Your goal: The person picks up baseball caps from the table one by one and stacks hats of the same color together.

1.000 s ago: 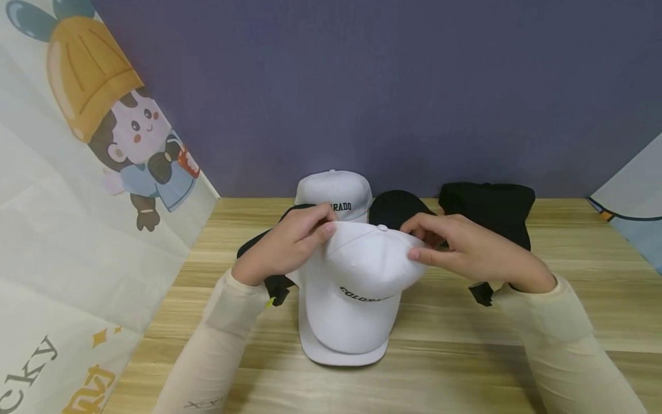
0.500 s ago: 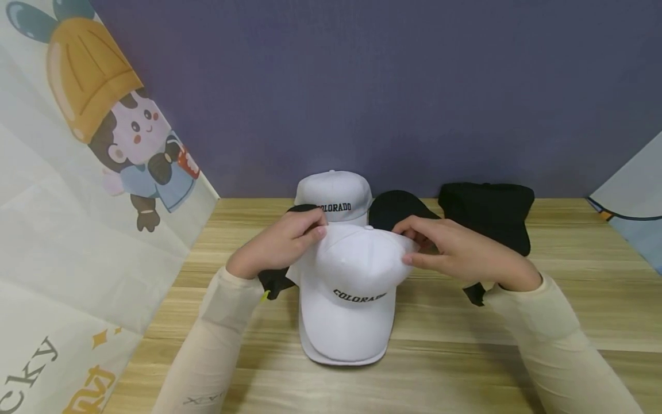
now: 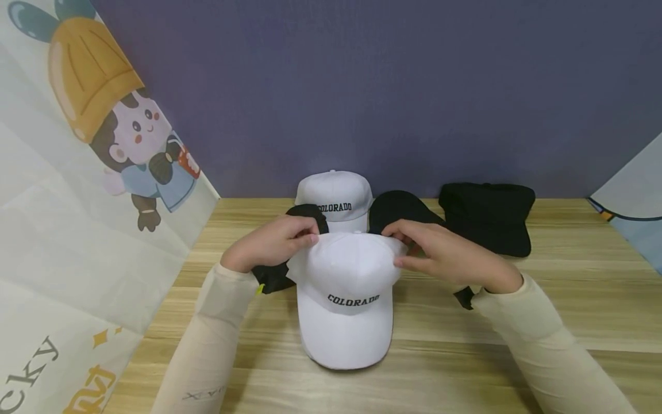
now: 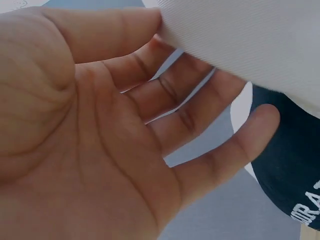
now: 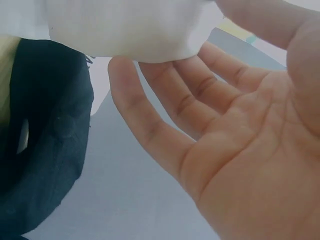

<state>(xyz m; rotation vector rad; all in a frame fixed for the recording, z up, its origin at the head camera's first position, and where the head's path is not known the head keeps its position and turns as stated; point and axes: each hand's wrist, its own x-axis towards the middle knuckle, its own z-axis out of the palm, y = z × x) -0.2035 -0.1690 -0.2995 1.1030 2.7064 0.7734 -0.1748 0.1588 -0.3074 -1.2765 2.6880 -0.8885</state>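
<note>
A white cap point(image 3: 346, 336) lettered COLORADO lies over another white cap point(image 3: 295, 271), whose side peeks out at the left; the rest of the lower one is hidden. On the crown's left side, my left hand point(image 3: 271, 241) pinches the fabric between thumb and fingers. The right hand point(image 3: 439, 253) pinches the crown's opposite side. In the left wrist view, thumb and fingers of the left hand point(image 4: 115, 110) meet at the edge of the white cap point(image 4: 240, 40). Right wrist view: the right hand point(image 5: 235, 125) has its fingers under the white cap point(image 5: 125, 30) edge.
Behind stands a third white cap point(image 3: 333, 195) against the dark panel point(image 3: 388, 86). Black caps lie around it: one at left point(image 3: 271, 279) partly behind the left hand, one at centre point(image 3: 400, 210), one at right point(image 3: 488, 215). All rest on a wooden table point(image 3: 439, 368).
Both hands have moved left and slightly down with the white cap. Its brim now covers the lower cap's brim, which showed below it earlier.
</note>
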